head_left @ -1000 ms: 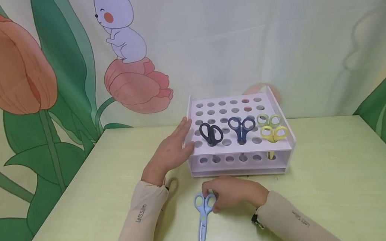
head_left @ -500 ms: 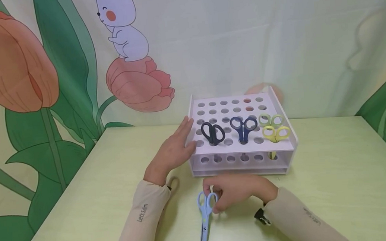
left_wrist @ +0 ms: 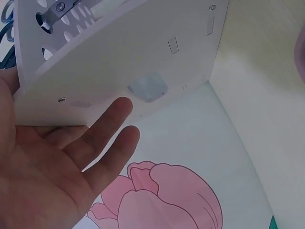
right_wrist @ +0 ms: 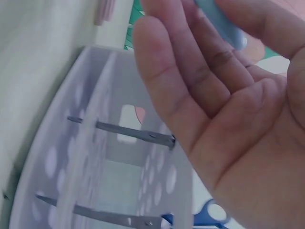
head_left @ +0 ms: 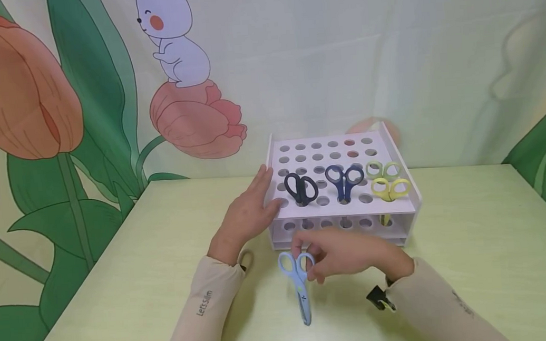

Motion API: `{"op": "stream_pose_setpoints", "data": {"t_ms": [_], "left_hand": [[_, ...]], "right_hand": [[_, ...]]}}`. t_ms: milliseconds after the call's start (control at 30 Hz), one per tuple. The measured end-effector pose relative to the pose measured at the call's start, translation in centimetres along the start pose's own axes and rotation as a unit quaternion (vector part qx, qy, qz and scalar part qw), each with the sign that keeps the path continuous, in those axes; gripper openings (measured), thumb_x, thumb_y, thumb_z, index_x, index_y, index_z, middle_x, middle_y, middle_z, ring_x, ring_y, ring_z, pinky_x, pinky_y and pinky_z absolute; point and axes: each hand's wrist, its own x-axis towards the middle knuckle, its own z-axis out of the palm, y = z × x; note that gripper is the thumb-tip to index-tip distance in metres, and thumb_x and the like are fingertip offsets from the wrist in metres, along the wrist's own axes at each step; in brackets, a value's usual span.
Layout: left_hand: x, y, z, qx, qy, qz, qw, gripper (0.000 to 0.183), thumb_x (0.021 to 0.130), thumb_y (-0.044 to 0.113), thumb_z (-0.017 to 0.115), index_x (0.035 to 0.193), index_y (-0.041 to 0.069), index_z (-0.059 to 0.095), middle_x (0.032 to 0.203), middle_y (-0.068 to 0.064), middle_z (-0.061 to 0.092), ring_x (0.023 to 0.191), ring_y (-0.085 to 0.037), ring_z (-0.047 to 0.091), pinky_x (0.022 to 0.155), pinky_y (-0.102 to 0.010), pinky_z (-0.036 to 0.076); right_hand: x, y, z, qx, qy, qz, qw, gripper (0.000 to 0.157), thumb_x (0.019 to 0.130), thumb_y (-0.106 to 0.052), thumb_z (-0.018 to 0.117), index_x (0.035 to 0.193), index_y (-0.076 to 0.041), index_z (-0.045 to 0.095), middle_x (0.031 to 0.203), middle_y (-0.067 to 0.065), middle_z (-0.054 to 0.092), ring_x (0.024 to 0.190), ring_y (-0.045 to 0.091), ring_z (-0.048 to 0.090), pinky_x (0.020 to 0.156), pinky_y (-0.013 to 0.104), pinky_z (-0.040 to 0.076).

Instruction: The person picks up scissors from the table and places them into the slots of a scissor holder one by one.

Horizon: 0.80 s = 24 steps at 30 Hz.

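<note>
My right hand (head_left: 350, 252) pinches one handle loop of the light blue scissors (head_left: 303, 295) between thumb and fingers. The blades point down, just in front of a white rack (head_left: 333, 209) with rows of round holes. In the right wrist view, a light blue handle (right_wrist: 223, 24) shows between thumb and fingers; the rest is out of sight. My left hand (head_left: 244, 215) rests against the rack's left side, thumb at the front corner and fingers fairly straight along the side panel (left_wrist: 109, 81). Black scissors (head_left: 300, 196) and navy scissors (head_left: 344, 191) stand in the front holes.
Yellow scissors (head_left: 389, 196) and green scissors (head_left: 384, 176) stand at the rack's right side. A pale green table (head_left: 488, 261) carries the rack, and a printed curtain (head_left: 293, 58) hangs behind. A black buckle (head_left: 379, 298) hangs at my right wrist.
My right hand has moved up and toward the rack with the light blue scissors, whose tips now swing slightly right. The left hand stays at the rack's side.
</note>
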Motion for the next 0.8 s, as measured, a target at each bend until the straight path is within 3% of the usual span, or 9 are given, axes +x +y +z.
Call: {"op": "stream_pose_setpoints", "data": {"t_ms": [200,567,667,800], "left_hand": [[0.1,0.1,0.2,0.011,0.009,0.001,0.9999,0.073,0.102,0.039,0.055,0.162,0.014,0.022,0.168,-0.005,0.014,0.138,-0.032,0.045,0.103,-0.050,0.042],[0.2,0.1,0.2,0.000,-0.002,-0.008,1.0000,0.075,0.101,0.036,0.053,0.163,0.015,0.017,0.169,-0.004,0.009,0.143,-0.031,0.038,0.109,-0.049,0.037],[0.2,0.1,0.0,-0.007,-0.014,-0.009,0.9998,0.075,0.101,0.036,0.052,0.164,0.016,0.015,0.169,-0.003,0.007,0.144,-0.031,0.035,0.111,-0.048,0.035],[0.2,-0.1,-0.1,-0.017,-0.028,-0.010,0.9994,0.076,0.101,0.036,0.051,0.164,0.018,0.012,0.169,-0.001,0.004,0.146,-0.030,0.032,0.113,-0.048,0.032]], "right_hand": [[-0.8,-0.4,-1.0,0.000,0.027,-0.014,1.000,0.020,0.098,-0.002,0.060,0.116,-0.009,0.056,0.083,0.000,0.071,0.074,0.027,0.068,0.070,0.035,0.055],[-3.0,-1.5,-3.2,-0.032,0.110,-0.018,0.993,0.022,0.103,-0.009,0.058,0.124,-0.011,0.062,0.086,0.001,0.071,0.078,0.024,0.070,0.075,0.041,0.057],[-3.6,-2.0,-3.9,-0.037,0.170,-0.024,0.984,0.020,0.102,-0.009,0.059,0.122,-0.011,0.061,0.085,0.002,0.073,0.077,0.024,0.070,0.075,0.039,0.057],[-4.3,-2.4,-4.7,0.013,0.269,-0.057,0.961,0.013,0.100,-0.004,0.061,0.113,-0.002,0.062,0.085,0.012,0.072,0.073,0.032,0.070,0.069,0.043,0.058]]}}
